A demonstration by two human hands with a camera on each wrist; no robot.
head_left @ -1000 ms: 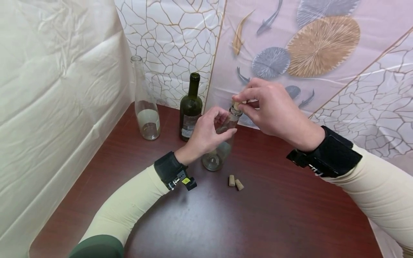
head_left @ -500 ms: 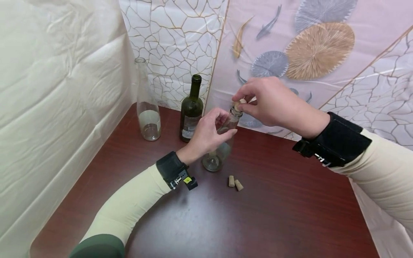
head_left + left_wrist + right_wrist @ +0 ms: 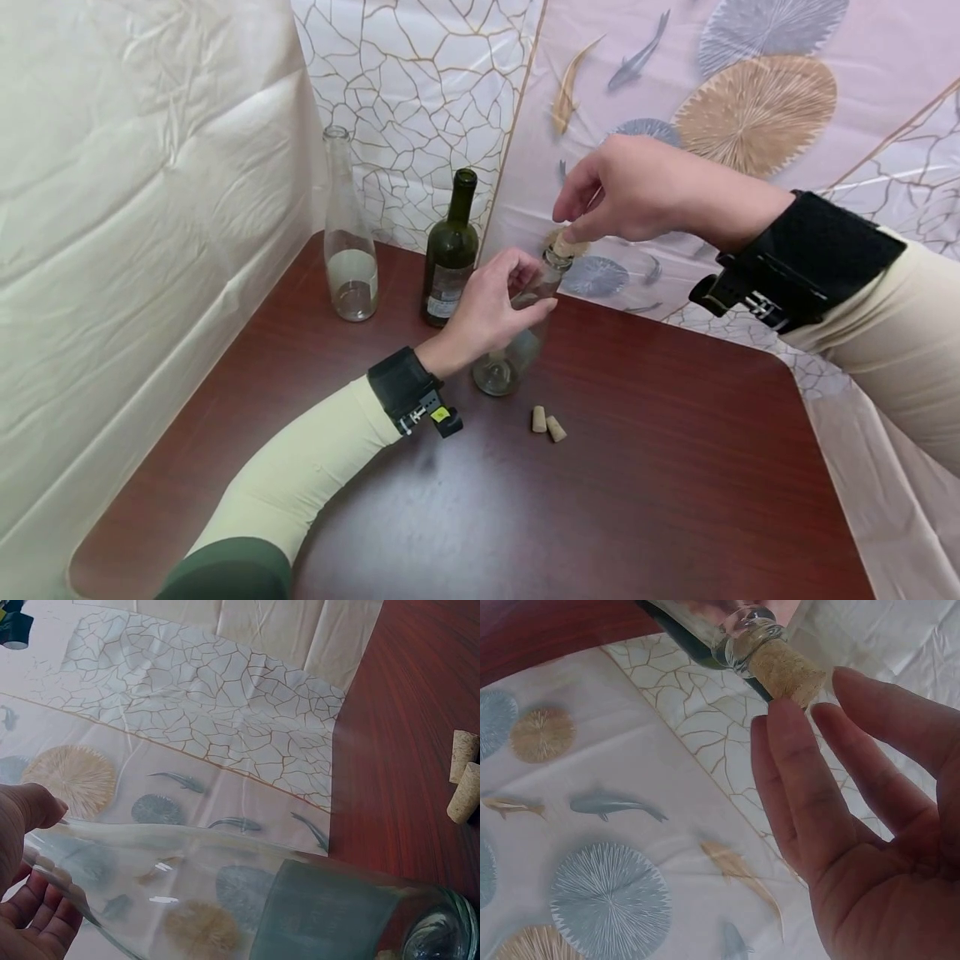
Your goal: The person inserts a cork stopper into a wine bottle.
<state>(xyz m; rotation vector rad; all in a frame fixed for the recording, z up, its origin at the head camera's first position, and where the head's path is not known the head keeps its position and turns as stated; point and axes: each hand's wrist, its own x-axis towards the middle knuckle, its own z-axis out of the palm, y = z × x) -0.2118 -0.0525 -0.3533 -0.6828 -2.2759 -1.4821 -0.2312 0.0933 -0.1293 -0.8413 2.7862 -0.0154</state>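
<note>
Easing off a cork (image 3: 784, 671) in the bottle's (image 3: 187, 889) mouth.
Right hand's (image 3: 637, 192) fingers have just left their pinch and are spread by it; can't tell if a tip's touching. It's sitting unpinched with plenty showing, so probably seated, just not deep. Left hand (image 3: 483, 308) has its fingers curled round the bottle on the counter (image 3: 660, 450), two more corks (image 3: 538, 419) nearby.

corked bottle (image 3: 240, 892): smooth glossy glass | cork stopper (image 3: 787, 671): rough, matt | table (image 3: 675, 442): glossy wood-look
</note>
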